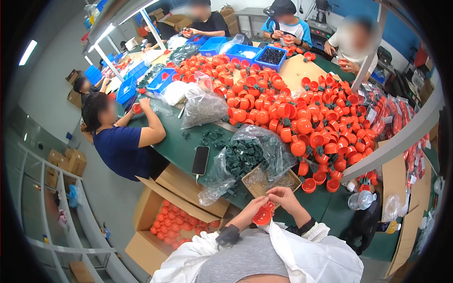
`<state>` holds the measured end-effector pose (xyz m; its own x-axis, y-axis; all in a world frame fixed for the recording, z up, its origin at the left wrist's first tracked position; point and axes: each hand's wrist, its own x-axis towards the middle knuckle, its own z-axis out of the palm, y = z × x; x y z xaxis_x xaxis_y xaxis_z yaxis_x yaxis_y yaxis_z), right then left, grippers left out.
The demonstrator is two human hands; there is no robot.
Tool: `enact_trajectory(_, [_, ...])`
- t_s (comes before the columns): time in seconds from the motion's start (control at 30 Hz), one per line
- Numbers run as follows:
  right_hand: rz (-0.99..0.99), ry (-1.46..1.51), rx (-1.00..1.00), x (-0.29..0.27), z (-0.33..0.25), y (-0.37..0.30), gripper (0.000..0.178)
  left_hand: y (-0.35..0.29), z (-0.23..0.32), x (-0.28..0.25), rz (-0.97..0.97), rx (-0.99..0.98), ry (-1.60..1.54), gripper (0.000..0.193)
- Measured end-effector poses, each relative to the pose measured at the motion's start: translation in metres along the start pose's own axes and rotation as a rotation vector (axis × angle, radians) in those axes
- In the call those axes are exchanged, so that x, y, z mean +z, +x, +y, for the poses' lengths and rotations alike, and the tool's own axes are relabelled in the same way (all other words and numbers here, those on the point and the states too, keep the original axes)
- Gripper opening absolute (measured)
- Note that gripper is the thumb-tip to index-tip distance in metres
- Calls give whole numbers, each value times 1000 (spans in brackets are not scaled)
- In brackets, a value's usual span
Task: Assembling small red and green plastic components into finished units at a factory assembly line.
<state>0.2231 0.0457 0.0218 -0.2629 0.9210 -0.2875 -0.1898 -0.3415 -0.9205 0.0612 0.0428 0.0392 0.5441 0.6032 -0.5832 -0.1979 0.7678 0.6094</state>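
Close to my body, my left hand (252,210) has its fingers closed on a small red plastic cup (262,216), tilted with its hollow side showing. My right hand (285,198) is beside it, thumb and fingers pinched together at the upper end of the cup; whatever lies between those fingertips is too small to make out. Just beyond my hands, a shallow cardboard tray (255,187) holds small clear pieces. Behind it, an open clear plastic bag (222,162) spills dark green plastic clips (243,155) onto the green table.
A large heap of red cups (304,125) with dark green clips covers the table ahead. A phone (200,160) lies left of the bag. At my lower left stands an open carton (146,212) of red cups. Clear bottles (362,200) stand right. Several co-workers sit around the table.
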Motion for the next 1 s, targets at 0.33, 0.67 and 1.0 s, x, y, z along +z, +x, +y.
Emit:
enact_trajectory(0.33, [217,194,43,-11,15,5,17,22,-15,-20,102,-156,-307,28])
enact_trajectory(0.67, [232,-643,-308,15,-22,-17,21,38,-19,-18,491,217,164,36])
enact_trajectory(1.0, [238,-761,-472,28,-22,-10,15,14,-12,-13,292,255,168,22])
